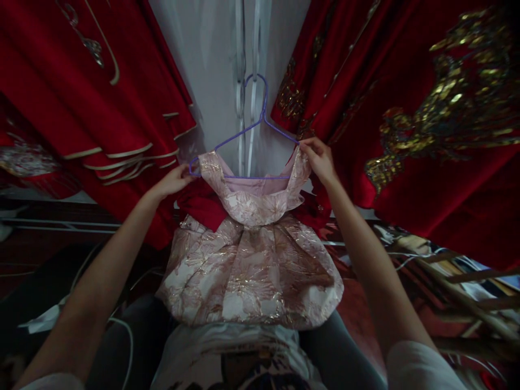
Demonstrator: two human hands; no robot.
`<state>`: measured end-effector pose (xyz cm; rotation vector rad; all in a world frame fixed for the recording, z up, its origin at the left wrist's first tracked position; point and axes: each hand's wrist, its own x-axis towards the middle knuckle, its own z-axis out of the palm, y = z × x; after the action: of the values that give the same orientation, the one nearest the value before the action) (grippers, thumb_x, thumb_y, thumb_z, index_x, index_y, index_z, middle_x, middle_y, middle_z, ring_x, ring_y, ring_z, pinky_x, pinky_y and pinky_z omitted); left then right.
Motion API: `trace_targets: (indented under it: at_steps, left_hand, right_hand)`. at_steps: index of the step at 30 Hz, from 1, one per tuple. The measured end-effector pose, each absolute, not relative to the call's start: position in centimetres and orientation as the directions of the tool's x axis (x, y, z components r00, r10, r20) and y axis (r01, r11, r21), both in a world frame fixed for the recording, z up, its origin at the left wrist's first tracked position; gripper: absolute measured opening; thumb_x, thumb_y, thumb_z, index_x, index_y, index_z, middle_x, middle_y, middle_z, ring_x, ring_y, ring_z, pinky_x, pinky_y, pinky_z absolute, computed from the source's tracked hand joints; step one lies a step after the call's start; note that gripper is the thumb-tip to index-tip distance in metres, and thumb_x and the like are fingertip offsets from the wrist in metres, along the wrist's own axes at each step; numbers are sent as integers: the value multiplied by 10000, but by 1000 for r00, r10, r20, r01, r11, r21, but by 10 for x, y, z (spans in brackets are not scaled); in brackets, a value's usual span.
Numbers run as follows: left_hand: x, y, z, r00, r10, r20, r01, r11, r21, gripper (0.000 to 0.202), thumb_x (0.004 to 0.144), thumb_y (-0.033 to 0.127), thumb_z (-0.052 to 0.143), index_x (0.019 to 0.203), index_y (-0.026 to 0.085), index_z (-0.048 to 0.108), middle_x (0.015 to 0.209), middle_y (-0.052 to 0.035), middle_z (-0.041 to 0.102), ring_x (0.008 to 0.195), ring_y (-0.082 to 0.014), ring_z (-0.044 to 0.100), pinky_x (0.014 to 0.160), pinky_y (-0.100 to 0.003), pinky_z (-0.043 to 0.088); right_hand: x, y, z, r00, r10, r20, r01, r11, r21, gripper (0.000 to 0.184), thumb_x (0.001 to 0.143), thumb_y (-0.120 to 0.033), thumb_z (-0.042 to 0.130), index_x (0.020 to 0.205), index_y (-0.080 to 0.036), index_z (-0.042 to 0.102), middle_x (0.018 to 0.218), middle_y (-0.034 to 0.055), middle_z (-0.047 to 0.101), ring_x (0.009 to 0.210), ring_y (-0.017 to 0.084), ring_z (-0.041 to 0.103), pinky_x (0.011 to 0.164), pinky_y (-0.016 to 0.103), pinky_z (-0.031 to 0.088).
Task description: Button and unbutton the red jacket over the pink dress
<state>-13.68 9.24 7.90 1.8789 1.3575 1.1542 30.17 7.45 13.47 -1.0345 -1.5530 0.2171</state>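
A pale pink brocade dress [254,271] with gold threads and a gathered skirt hangs from a purple hanger [244,131] in front of me. Its left strap sits on the hanger a little inside the looped end. My left hand [173,181] pinches that looped end of the hanger. On the other side, the fingers of my right hand [319,158] close on the dress's right strap, right at the hanger's shoulder. The hanger's hook points up, before pale vertical strips; whether it rests on anything I cannot tell.
Red garments with pale trim [130,146] hang at the left. More red cloth with gold sequin embroidery [422,135] hangs at the right. A wooden frame [467,298] stands low at the right, and a white cable [130,346] runs by my left leg.
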Motion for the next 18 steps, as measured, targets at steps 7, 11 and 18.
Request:
trace_targets:
  at_steps: [7, 11, 18]
  left_hand:
    - [-151, 101, 34, 158, 957, 242, 671, -284, 684, 487, 533, 612, 747, 759, 185, 691, 814, -82, 719, 769, -216, 634, 815, -378, 508]
    - [-152, 96, 57, 206, 954, 219, 539, -297, 788, 480, 602, 674, 668, 723, 211, 703, 795, -87, 723, 823, -245, 652, 795, -385, 533]
    - [-126, 100, 147, 79, 954, 290, 347, -299, 889, 413, 720, 577, 659, 647, 171, 636, 574, -58, 630, 565, -190, 602, 589, -355, 528]
  right_hand:
    - [302, 72, 136, 76, 718, 692, 475, 584, -658, 389, 789, -614, 586, 851, -236, 651, 790, 0, 664, 757, 168, 608, 699, 304, 474]
    - [301, 73, 136, 74, 713, 697, 483, 586, -651, 376, 794, -601, 590, 842, -232, 644, 781, -1, 655, 750, 163, 600, 697, 299, 468]
    - [297, 66, 136, 107, 668, 737, 544, 581, -606, 354, 821, -579, 571, 830, -231, 635, 743, -16, 634, 699, 146, 577, 685, 290, 466]
